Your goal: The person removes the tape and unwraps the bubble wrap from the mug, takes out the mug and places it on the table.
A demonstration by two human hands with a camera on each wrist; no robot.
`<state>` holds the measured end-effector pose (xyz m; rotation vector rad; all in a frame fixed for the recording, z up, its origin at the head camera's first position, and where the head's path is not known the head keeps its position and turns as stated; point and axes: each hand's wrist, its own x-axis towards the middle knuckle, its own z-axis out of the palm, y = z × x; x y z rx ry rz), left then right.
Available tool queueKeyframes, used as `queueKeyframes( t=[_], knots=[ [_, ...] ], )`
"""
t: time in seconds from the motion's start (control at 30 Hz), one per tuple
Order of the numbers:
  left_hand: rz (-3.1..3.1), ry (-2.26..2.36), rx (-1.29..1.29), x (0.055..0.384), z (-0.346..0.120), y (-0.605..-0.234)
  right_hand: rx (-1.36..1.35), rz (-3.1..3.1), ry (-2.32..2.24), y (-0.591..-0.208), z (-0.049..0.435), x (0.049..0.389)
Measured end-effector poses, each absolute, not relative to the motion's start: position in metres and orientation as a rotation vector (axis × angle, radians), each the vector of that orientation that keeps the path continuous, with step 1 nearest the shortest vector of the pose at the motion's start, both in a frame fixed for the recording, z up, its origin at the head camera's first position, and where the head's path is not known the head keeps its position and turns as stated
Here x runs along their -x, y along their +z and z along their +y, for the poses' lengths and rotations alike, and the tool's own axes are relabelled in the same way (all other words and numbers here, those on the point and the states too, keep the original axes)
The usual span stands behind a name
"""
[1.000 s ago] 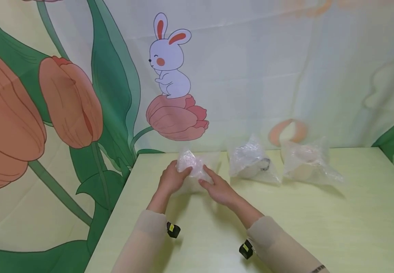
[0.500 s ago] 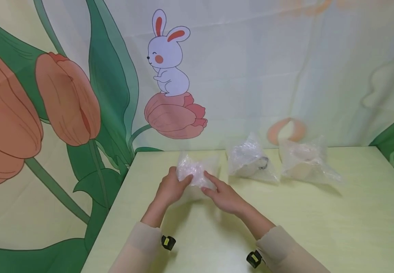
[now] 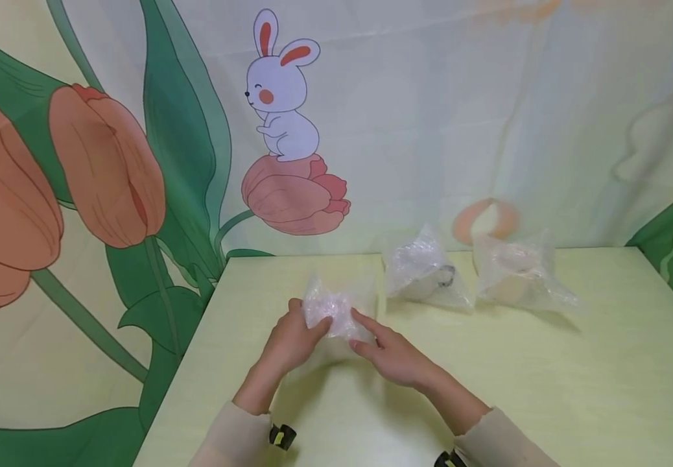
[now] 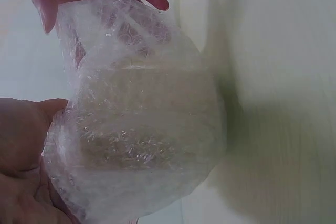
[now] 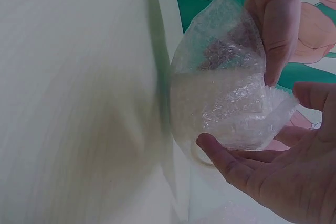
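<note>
A clear bubble-wrap bag (image 3: 336, 312) with a pale beige thing inside is held between both hands over the left part of the table. The wrap blurs what the thing is. My left hand (image 3: 291, 338) grips the bag's left side, thumb on the front. On the right side, my right hand (image 3: 396, 355) holds the bag between thumb and fingers. In the left wrist view, the beige body of the bubble-wrap bag (image 4: 147, 114) shows from below, above the tabletop. A thin cream curved edge (image 5: 202, 158) peeks out by the right fingers in the right wrist view.
Two more bubble-wrap bags stand near the table's back edge: one with a dark squiggle (image 3: 426, 272), the other with a beige thing (image 3: 517, 275) inside. The pale green table (image 3: 546, 383) meets a printed cloth backdrop (image 3: 401, 130) behind.
Both hands have drawn the bubble-wrap bag toward the person, away from the back edge. The head view has shifted slightly. The other two bags stay in place.
</note>
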<state>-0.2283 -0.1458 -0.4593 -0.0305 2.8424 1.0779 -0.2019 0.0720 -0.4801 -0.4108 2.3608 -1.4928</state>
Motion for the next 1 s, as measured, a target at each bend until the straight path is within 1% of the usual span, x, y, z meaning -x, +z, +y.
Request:
queueKeyframes(
  t=[0.3,0.47,1.0],
  knots=[
    [2.825,1.064,-0.006,0.208,-0.14,-0.458,0.484,2.356,-1.466,-0.48,0.083,0.183],
    [2.817,1.06,-0.038,0.198,-0.137,-0.456,0.465,2.363,-1.442,-0.478,0.089,0.173],
    [2.83,1.014,-0.078,0.18,-0.132,-0.455,0.476,2.336,-1.473,-0.478,0.099,0.146]
  ],
)
